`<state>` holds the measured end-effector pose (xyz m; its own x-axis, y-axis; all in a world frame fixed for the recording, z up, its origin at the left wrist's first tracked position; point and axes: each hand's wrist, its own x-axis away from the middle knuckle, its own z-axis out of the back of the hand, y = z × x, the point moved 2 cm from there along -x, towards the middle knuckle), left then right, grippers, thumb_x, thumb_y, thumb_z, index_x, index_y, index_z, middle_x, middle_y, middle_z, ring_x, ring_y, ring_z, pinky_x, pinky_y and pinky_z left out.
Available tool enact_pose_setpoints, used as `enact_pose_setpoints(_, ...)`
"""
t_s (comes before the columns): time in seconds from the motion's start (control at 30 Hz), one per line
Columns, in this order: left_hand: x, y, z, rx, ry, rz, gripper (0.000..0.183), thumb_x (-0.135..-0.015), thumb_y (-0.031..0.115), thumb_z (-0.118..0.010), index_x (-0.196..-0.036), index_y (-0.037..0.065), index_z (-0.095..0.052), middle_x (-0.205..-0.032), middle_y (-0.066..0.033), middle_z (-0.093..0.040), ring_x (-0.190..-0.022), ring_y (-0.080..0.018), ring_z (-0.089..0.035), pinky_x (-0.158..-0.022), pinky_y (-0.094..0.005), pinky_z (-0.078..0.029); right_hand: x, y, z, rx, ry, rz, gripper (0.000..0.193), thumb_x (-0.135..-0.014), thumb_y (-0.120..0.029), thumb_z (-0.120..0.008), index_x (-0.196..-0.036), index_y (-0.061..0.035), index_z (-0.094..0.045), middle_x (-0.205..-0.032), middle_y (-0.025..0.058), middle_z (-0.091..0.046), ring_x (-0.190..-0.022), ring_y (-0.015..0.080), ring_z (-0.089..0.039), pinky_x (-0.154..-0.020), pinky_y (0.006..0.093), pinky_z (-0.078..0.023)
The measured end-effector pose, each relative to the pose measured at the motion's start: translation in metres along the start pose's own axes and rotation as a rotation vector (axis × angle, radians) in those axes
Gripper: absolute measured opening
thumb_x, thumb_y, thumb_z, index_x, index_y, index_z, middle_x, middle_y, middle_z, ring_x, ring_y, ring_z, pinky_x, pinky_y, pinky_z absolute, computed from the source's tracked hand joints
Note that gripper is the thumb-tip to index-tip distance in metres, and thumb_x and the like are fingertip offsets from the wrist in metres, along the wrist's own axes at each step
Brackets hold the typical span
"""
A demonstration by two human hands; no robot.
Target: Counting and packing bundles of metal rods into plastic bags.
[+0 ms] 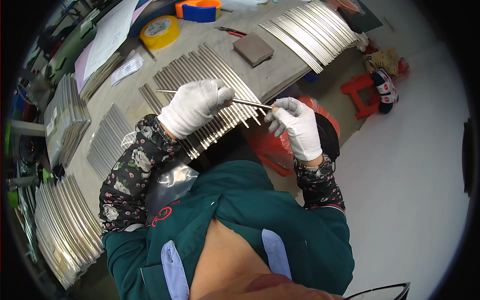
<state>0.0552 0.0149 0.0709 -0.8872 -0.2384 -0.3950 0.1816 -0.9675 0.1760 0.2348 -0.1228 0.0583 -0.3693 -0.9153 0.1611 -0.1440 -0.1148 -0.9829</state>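
Note:
A thin metal rod (252, 104) is held level in front of me, between both gloved hands. My left hand (192, 107), in a white glove, is closed around it, and the rod's thin far end sticks out past the wrist on the left. At the rod's right end, my right hand (297, 127) pinches it between thumb and fingers, also in a white glove. Beneath the left hand lies a row of similar metal rods (235, 82), side by side on the grey table (200, 36), their near ends reaching over its edge.
Further back are a brown block (253, 48), red-handled pliers (232, 32) and a yellow tape roll (159, 32). Silver rods (310, 32) fill the far right corner. Wrapped bundles (67, 225) stand at left. A red stool (355, 92) and red plastic bag (272, 152) are at right.

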Motion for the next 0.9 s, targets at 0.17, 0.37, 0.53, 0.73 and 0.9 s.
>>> enact_pose_setpoints(0.17, 0.001, -0.001, 0.0, 0.075, 0.005, 0.023, 0.019, -0.076, 0.008, -0.066, -0.091, 0.012, -0.055, -0.08, -0.0047, -0.057, -0.072, -0.0253, -0.06, -0.059, -0.0345, -0.048, -0.002, 0.01, 0.001, -0.009, 0.04, 0.03, 0.022, -0.089, -0.01, -0.055, -0.105, 0.0059, -0.055, -0.08, 0.011, -0.065, -0.059, 0.0116, -0.059, -0.051, 0.0215, -0.046)
enact_pose_setpoints(0.37, 0.006, -0.007, -0.004, 0.084, 0.006, 0.032, 0.018, -0.077, 0.008, -0.065, -0.092, 0.012, -0.055, -0.08, -0.0048, -0.057, -0.072, -0.0254, -0.06, -0.059, -0.0348, -0.048, -0.006, 0.015, -0.002, -0.003, 0.05, 0.049, 0.02, -0.09, -0.014, -0.058, -0.101, 0.0032, -0.058, -0.079, 0.0098, -0.066, -0.058, 0.0109, -0.059, -0.051, 0.0211, -0.047)
enact_pose_setpoints(0.53, 0.007, -0.005, -0.001, 0.067, 0.026, 0.026, 0.019, -0.077, 0.008, -0.065, -0.092, 0.012, -0.055, -0.078, -0.0045, -0.056, -0.071, -0.0251, -0.06, -0.059, -0.0346, -0.048, -0.006, 0.013, -0.005, 0.041, 0.066, 0.048, 0.022, -0.09, -0.015, -0.059, -0.101, 0.0037, -0.058, -0.079, 0.0098, -0.066, -0.059, 0.0107, -0.059, -0.052, 0.0211, -0.047)
enact_pose_setpoints(0.73, 0.003, 0.007, 0.006, -0.075, 0.074, 0.027, 0.019, -0.076, 0.011, -0.067, -0.089, 0.011, -0.054, -0.074, -0.004, -0.054, -0.067, -0.0236, -0.059, -0.055, -0.0334, -0.046, -0.006, 0.007, -0.005, 0.13, 0.08, 0.084, 0.024, -0.089, -0.014, -0.06, -0.103, 0.0052, -0.057, -0.08, 0.0095, -0.065, -0.062, 0.0104, -0.059, -0.055, 0.0211, -0.047)
enact_pose_setpoints(0.9, 0.002, 0.016, 0.01, -0.199, 0.11, 0.012, 0.018, -0.076, 0.015, -0.067, -0.087, 0.012, -0.053, -0.073, -0.0032, -0.054, -0.065, -0.0221, -0.059, -0.053, -0.0325, -0.045, -0.007, 0.006, -0.003, 0.173, 0.087, 0.137, 0.024, -0.089, -0.012, -0.06, -0.104, 0.0062, -0.057, -0.079, 0.0086, -0.064, -0.063, 0.0103, -0.059, -0.057, 0.0213, -0.048)
